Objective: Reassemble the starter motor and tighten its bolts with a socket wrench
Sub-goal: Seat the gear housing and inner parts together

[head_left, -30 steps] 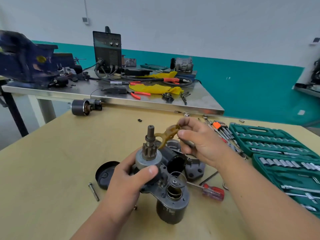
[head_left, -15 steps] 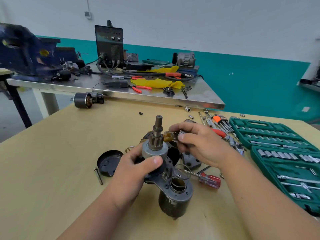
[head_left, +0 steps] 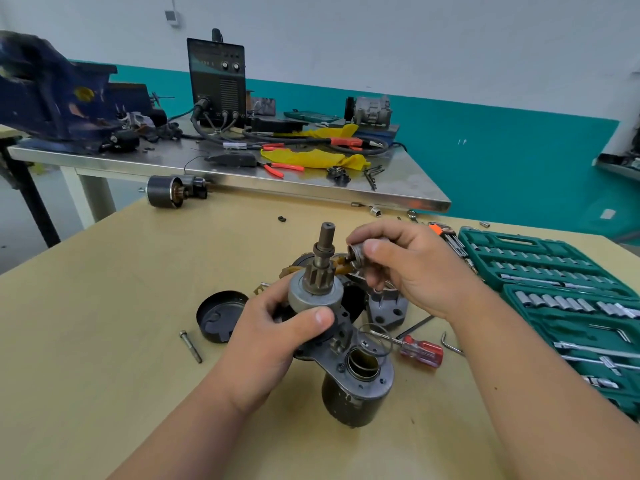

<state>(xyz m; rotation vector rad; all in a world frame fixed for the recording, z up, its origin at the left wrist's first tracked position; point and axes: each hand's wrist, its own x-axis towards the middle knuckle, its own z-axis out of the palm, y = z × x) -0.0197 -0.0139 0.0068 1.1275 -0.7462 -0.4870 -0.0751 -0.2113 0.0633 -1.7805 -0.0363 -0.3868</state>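
The wall behind is white above and teal in its lower band. A small grey box is fixed high on the white part, and a white plate sits low on the teal. In front lies a pale wooden table, and a steel table with white legs stands just behind it. The floor at the left is grey, and a dark slanted leg of another stand is seen there. At the far right a shelf sticks out. The light is soft and even, and the steel top shines a little.
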